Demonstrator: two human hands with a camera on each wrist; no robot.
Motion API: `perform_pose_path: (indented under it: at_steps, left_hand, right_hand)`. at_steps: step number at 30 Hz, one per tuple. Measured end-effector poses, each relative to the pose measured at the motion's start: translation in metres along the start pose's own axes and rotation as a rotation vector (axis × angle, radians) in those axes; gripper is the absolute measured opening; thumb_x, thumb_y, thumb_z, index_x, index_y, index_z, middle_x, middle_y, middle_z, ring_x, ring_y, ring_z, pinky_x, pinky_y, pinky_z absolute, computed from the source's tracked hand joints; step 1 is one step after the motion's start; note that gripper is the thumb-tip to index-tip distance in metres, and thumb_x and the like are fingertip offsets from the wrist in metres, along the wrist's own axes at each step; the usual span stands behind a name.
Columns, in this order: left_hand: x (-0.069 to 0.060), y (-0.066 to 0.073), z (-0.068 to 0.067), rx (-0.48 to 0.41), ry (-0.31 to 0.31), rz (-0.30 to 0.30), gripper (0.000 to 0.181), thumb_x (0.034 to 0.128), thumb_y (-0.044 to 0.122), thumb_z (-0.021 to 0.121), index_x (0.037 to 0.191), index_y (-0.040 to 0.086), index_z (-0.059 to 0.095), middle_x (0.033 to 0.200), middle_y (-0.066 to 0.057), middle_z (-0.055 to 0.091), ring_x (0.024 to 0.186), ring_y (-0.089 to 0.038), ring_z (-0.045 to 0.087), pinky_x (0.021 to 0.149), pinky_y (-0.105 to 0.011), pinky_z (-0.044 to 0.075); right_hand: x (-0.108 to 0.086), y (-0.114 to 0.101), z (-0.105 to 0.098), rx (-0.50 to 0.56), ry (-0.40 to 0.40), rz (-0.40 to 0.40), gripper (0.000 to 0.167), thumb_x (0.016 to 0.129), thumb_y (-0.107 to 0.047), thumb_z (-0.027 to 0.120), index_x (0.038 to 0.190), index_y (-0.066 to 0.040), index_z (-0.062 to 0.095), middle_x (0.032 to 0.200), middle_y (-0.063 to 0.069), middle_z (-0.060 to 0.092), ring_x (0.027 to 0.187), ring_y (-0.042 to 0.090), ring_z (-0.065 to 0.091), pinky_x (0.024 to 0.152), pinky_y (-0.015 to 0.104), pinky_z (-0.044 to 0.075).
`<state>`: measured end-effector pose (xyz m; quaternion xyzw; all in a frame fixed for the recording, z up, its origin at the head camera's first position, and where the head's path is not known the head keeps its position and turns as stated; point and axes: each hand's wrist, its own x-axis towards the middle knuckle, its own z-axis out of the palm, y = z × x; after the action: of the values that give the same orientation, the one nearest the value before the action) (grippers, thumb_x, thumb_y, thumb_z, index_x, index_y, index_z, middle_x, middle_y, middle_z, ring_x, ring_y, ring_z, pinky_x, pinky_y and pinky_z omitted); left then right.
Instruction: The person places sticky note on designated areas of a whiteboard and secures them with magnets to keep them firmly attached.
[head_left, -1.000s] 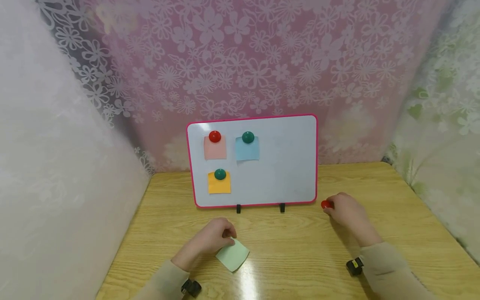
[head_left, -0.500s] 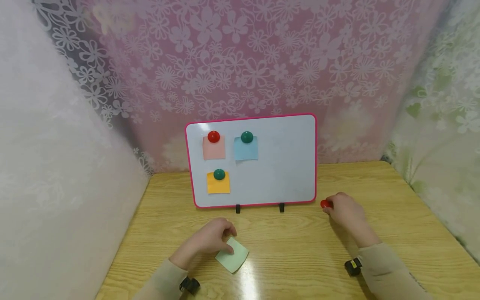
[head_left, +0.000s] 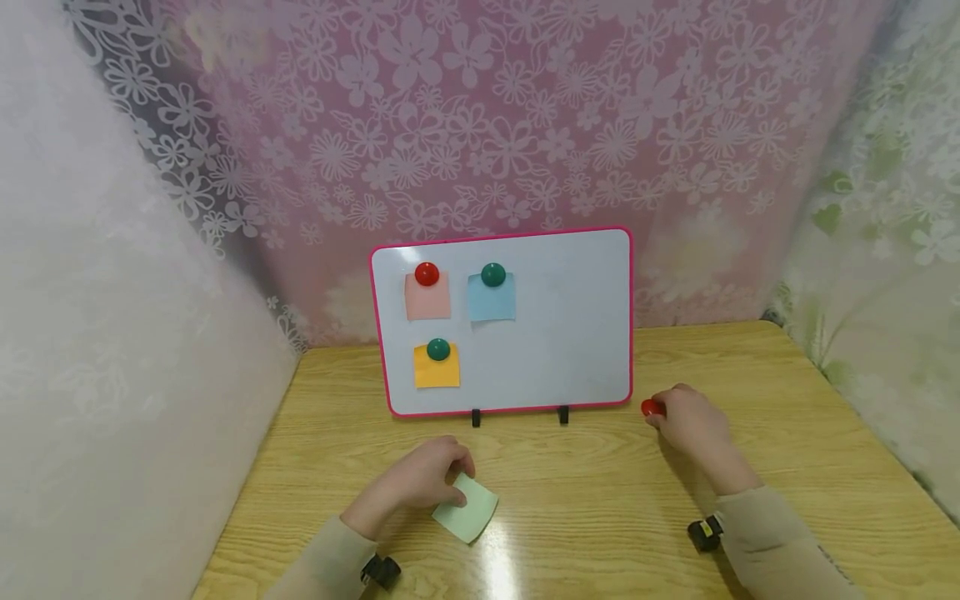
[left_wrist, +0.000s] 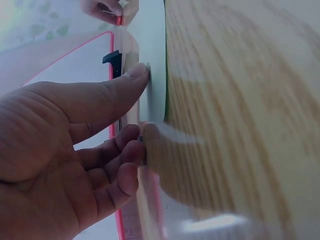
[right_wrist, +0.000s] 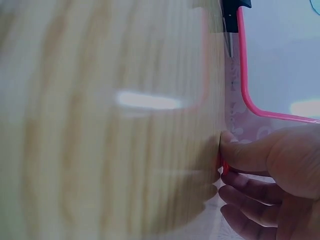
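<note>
A light green sticky note (head_left: 468, 510) lies on the table under my left hand (head_left: 423, 473). My left thumb (left_wrist: 135, 72) touches the note's face, while the other fingers hang loosely curled near its edge, apart from the thumb. To the right of the whiteboard, my right hand (head_left: 693, 419) pinches a round red magnet (head_left: 651, 407) at table level; in the right wrist view only a sliver of this magnet (right_wrist: 224, 167) shows between thumb and fingers.
A pink-framed whiteboard (head_left: 562, 333) stands on black feet (head_left: 564, 415) at the back. It bears a pink note (head_left: 428, 302) under a red magnet (head_left: 427, 273), plus blue (head_left: 492, 304) and yellow (head_left: 427, 375) notes under green magnets. Patterned cloth walls flank the table (head_left: 570, 500).
My left thumb has slid from the green note's upper corner further onto its face, and the note has shifted very slightly. My right hand stays in place with the red magnet.
</note>
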<state>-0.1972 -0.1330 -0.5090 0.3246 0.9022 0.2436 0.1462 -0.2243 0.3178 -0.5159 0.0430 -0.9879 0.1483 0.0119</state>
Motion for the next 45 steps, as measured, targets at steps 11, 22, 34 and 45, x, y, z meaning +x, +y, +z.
perform_pose_path:
  at_steps: [11, 22, 34, 45]
  left_hand:
    - [0.017, 0.013, 0.002, 0.023, -0.143, 0.112, 0.048, 0.0772, 0.016, 0.099, 0.119, 0.026, 0.078, 0.107, 0.011, 0.056, 0.102, -0.004, 0.055, 0.089, -0.022, 0.051]
    - [0.022, 0.018, 0.004, 0.093, -0.166, 0.115, 0.037, 0.0799, 0.012, 0.097, 0.106, 0.027, 0.075, 0.108, 0.011, 0.051, 0.104, -0.006, 0.050, 0.090, -0.021, 0.049]
    - [0.026, 0.013, 0.007, 0.018, -0.127, 0.092, 0.029, 0.0842, 0.006, 0.090, 0.089, 0.025, 0.068, 0.092, 0.014, 0.058, 0.086, -0.005, 0.052, 0.081, -0.022, 0.049]
    - [0.021, 0.005, 0.008, -0.050, -0.104, 0.088, 0.020, 0.0907, 0.005, 0.086, 0.095, 0.023, 0.077, 0.083, 0.016, 0.062, 0.078, -0.002, 0.055, 0.072, -0.021, 0.051]
  right_hand:
    - [-0.001, -0.001, -0.001, -0.005, -0.011, 0.007, 0.031, 0.095, -0.019, 0.082, 0.114, 0.005, 0.076, 0.104, 0.026, 0.067, 0.090, 0.042, 0.067, 0.073, 0.060, 0.057]
    - [0.000, -0.001, -0.003, 0.007, -0.012, 0.027, 0.032, 0.096, -0.019, 0.082, 0.116, 0.005, 0.075, 0.106, 0.026, 0.067, 0.092, 0.043, 0.067, 0.073, 0.059, 0.057]
    - [0.000, -0.002, -0.001, 0.008, -0.026, 0.031, 0.033, 0.096, -0.020, 0.082, 0.117, 0.004, 0.075, 0.106, 0.026, 0.067, 0.091, 0.042, 0.067, 0.073, 0.060, 0.057]
    - [0.002, 0.001, 0.001, 0.004, -0.017, 0.023, 0.033, 0.095, -0.019, 0.083, 0.116, 0.005, 0.075, 0.105, 0.026, 0.067, 0.091, 0.042, 0.067, 0.073, 0.059, 0.057]
